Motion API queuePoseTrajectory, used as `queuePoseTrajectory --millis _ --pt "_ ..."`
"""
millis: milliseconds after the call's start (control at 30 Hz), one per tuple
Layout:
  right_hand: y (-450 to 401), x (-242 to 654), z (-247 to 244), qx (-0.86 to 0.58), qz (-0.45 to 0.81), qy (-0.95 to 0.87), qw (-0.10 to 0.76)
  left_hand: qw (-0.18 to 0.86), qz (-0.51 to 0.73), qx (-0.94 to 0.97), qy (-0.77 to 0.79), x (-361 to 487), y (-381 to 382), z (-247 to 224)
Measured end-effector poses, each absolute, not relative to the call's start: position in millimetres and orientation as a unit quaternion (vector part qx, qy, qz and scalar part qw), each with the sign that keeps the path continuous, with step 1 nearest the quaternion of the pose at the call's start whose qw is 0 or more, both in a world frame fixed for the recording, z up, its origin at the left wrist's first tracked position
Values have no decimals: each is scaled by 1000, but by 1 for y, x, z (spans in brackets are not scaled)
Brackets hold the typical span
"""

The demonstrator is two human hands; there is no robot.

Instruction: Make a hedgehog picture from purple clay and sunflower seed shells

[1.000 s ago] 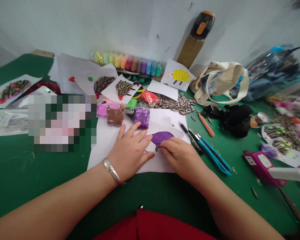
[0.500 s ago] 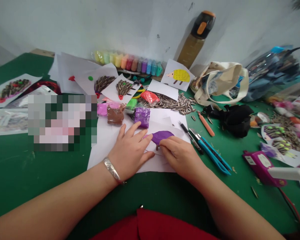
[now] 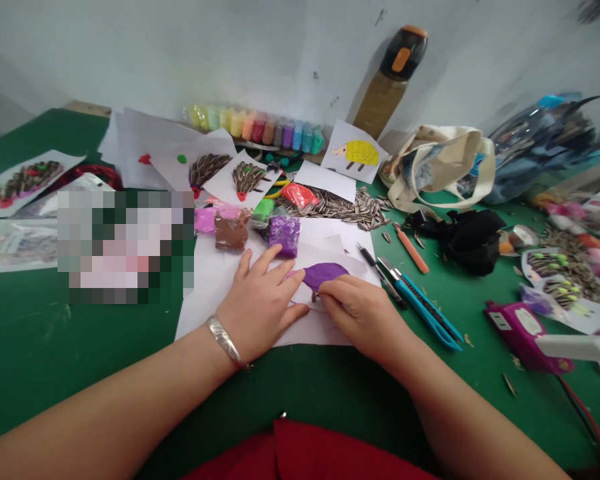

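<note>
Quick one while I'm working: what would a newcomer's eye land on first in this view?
Probably the bright purple patch on the white paper, between the spread left hand and the curled right hand. Next, perhaps, the rainbow row of packets at the back by the wall, and the tall bottle with a black-and-orange top to their right.

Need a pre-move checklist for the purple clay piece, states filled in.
1. Left hand resting on the white paper: ok, spread flat.
2. Right hand at the purple clay: ok, at its right end.
3. Anything pinched between the right fingers: cannot tell, hidden.
4. Paper free of bags: not ok, the brown bag and purple bag sit on it.
5. Blue cutter apart from both hands: ok, lies to the right.
</note>
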State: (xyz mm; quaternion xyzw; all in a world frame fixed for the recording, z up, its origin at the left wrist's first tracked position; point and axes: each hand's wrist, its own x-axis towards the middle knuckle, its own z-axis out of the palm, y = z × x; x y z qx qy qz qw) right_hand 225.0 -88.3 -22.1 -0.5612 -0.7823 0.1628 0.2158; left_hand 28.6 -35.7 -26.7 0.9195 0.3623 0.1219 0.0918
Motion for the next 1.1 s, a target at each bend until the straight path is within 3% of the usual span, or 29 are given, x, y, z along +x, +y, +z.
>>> queuePoseTrajectory --millis 1100 --pt "-92 222 -16 -546 209 -787 200 90 121 918 367 29 -37 -26"
